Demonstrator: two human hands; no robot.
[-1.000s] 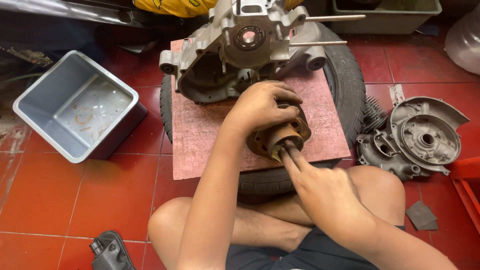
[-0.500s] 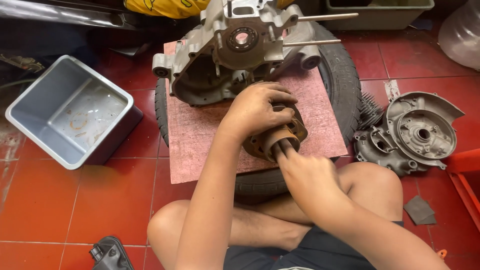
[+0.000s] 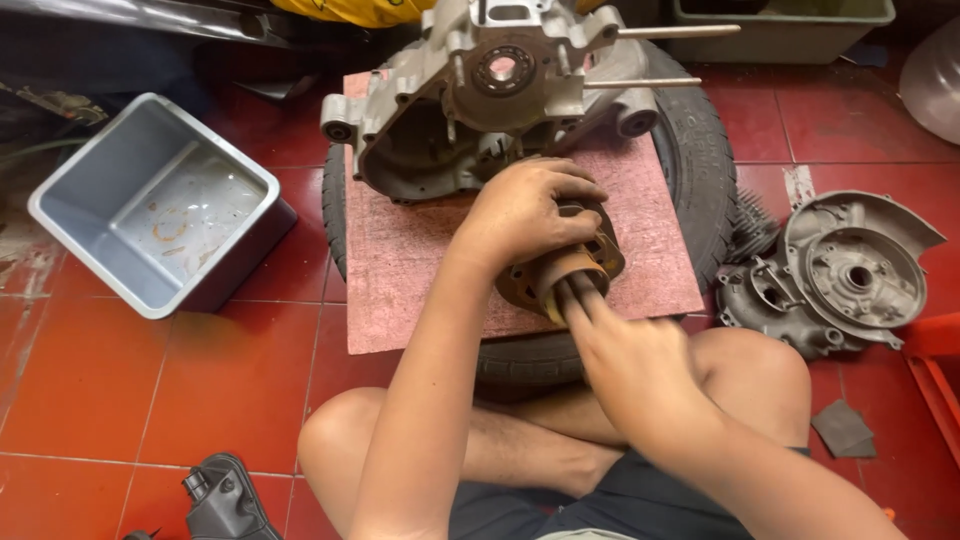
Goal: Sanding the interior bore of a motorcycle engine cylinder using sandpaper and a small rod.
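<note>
The cylinder [image 3: 562, 268] was gripped by the left hand [image 3: 530, 210] at the board's [image 3: 420, 290] near edge; right hand [image 3: 625, 355] fingers were pushed into its bore; crankcase [image 3: 480, 90] unassembled.

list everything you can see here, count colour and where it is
engine cylinder: 1, brown-grey, on the board, gripped by both hands
board: 1, reddish, lying flat on the tyre
tyre: 1, black, on the red tile floor
engine crankcase: 1, grey metal, at the board's far edge
engine side cover: 1, grey metal, on the floor at right
plastic tub: 1, grey, on the floor at left
left hand: 1, clasped over the cylinder
right hand: 1, fingers pushed into the cylinder's bore
</note>
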